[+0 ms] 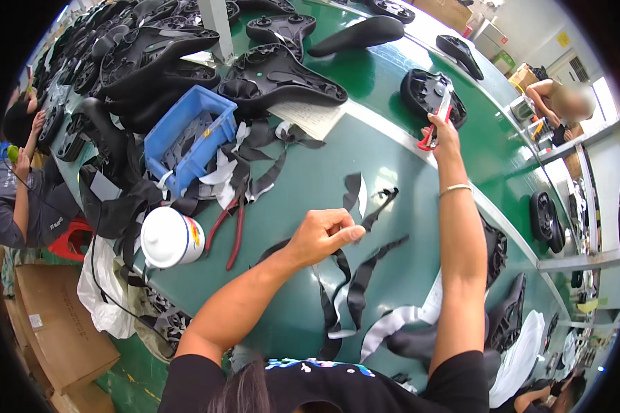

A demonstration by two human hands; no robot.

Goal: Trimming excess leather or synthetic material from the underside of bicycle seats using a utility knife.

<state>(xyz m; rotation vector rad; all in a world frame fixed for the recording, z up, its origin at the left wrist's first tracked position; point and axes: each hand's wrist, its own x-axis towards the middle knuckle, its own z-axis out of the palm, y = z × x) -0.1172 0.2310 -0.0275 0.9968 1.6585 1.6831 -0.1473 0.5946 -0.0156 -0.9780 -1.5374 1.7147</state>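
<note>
My right hand [444,132] reaches out to the far right, closed round red-handled scissors [427,138]. Their pale blades lie over a black bicycle saddle [415,94], which rests underside up on the green belt. My left hand [326,234] is above the middle of the table, its fingers curled in and the thumb laid across. Whether anything is inside that fist is hidden. Close below it, black trim strips [357,292] lie loose on the tabletop. Red-handled pliers [235,234] lie left of my left hand, beside a white lidded mug [171,237].
A blue bin [189,138] of scraps stands left, with piled black saddles [151,62] behind it. A metal post [217,27] rises at the back. Paper sheets [313,118] lie by the belt [365,69]. Other people work at far left and right. Cardboard boxes [58,323] stand lower left.
</note>
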